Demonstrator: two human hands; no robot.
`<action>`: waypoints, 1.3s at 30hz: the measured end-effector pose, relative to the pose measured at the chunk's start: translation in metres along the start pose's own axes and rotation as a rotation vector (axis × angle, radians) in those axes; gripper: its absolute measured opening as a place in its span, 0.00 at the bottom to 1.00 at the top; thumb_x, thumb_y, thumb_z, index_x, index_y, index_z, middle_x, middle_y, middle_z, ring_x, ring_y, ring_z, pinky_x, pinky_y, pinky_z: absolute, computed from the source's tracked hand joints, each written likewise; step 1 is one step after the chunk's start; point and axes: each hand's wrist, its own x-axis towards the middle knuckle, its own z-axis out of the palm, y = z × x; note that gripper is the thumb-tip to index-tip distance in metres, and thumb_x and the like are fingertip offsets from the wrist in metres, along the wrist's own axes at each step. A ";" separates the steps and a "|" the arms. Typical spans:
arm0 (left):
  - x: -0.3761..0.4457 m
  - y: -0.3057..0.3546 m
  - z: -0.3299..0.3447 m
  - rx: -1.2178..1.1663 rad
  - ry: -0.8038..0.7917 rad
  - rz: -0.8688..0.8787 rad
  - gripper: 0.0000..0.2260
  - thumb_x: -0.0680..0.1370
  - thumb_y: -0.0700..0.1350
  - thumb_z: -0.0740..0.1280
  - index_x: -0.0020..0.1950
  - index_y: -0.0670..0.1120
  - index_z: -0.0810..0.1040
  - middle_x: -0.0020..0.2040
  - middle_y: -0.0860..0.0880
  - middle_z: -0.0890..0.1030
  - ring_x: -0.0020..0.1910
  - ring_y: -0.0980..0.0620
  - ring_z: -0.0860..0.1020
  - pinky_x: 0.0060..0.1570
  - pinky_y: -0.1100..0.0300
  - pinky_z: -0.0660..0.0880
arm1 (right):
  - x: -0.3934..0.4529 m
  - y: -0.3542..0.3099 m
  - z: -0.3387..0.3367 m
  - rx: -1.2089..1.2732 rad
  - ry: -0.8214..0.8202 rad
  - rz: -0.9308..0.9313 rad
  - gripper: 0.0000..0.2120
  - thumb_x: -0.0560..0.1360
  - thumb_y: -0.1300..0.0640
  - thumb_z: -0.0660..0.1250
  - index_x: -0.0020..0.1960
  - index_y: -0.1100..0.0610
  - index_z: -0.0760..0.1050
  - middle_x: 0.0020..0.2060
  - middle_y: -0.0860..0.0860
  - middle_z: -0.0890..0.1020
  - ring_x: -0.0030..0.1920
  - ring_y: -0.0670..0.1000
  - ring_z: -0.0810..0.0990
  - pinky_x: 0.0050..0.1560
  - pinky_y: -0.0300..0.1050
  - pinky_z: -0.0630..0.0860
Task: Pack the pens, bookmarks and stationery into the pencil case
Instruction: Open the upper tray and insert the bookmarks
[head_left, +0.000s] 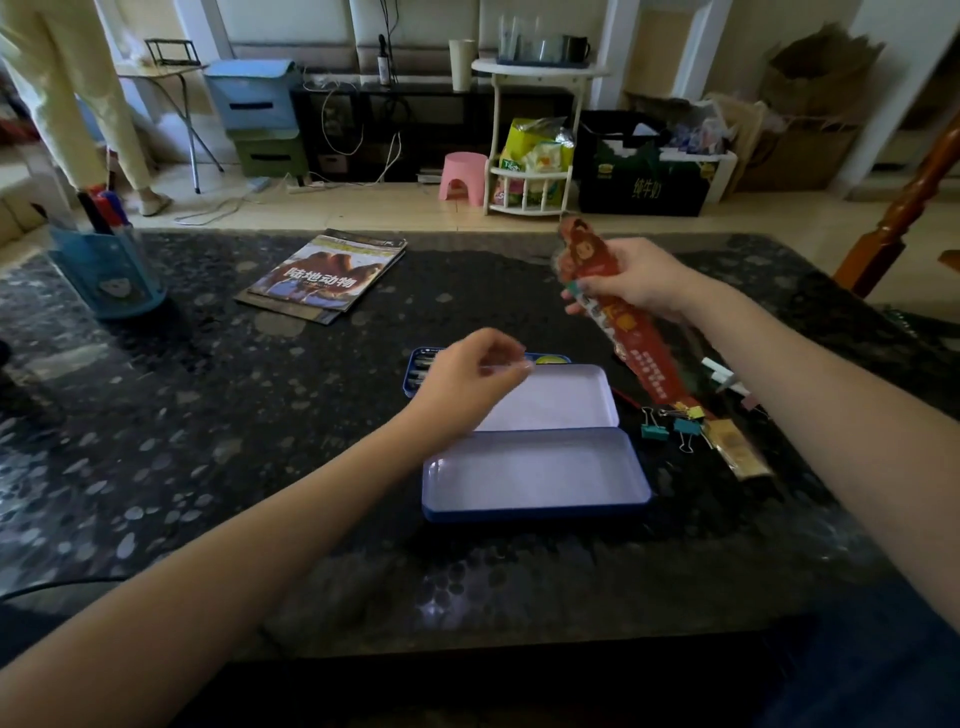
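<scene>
Right hand: the right hand (636, 280) grips a long red bookmark (618, 317) near its upper third, thumb and fingers curled round it, lifted above the table beyond the pencil case's right end.
Bookmark: one, printed with a cartoon figure at the top and columns of Chinese characters too blurred to read; its lower tip hangs over the binder clips.
Left hand: the left hand (467, 379) hovers over the far-left part of the pencil case, fingers loosely curled, holding nothing visible.
Pencil case: one blue tin pencil case (535, 483) lying open, pale interior showing in both halves; a further blue tray (415, 371) with contents lies just behind it, partly hidden.
Binder clips: about three binder clips (670, 423), teal and yellow, just right of the pencil case.
Pens: white pens (722, 376), count unclear, right of the case.
Magazine: one magazine (327, 275), titled 陆地动物, well behind the case to the left.
Pen holder: one blue pen holder (109, 270), far left.
</scene>
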 end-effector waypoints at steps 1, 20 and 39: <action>0.013 0.007 0.008 -0.103 -0.013 -0.098 0.16 0.73 0.51 0.71 0.58 0.48 0.75 0.53 0.54 0.80 0.53 0.58 0.78 0.54 0.64 0.74 | 0.002 -0.008 0.005 0.118 -0.046 -0.008 0.09 0.76 0.63 0.67 0.55 0.55 0.73 0.46 0.52 0.84 0.44 0.49 0.85 0.45 0.43 0.82; 0.009 -0.030 0.000 -1.002 0.118 -0.534 0.08 0.76 0.40 0.67 0.51 0.37 0.76 0.38 0.44 0.84 0.40 0.47 0.84 0.34 0.59 0.79 | -0.023 0.114 0.012 -0.605 0.221 0.467 0.29 0.70 0.44 0.72 0.64 0.57 0.68 0.61 0.59 0.74 0.64 0.61 0.70 0.61 0.54 0.69; -0.015 -0.006 -0.005 -0.828 0.081 -0.475 0.12 0.76 0.47 0.67 0.53 0.40 0.79 0.44 0.44 0.85 0.42 0.49 0.84 0.34 0.59 0.79 | -0.015 -0.008 0.044 -0.159 0.460 -0.319 0.08 0.75 0.60 0.68 0.54 0.58 0.80 0.44 0.45 0.81 0.42 0.37 0.76 0.43 0.22 0.68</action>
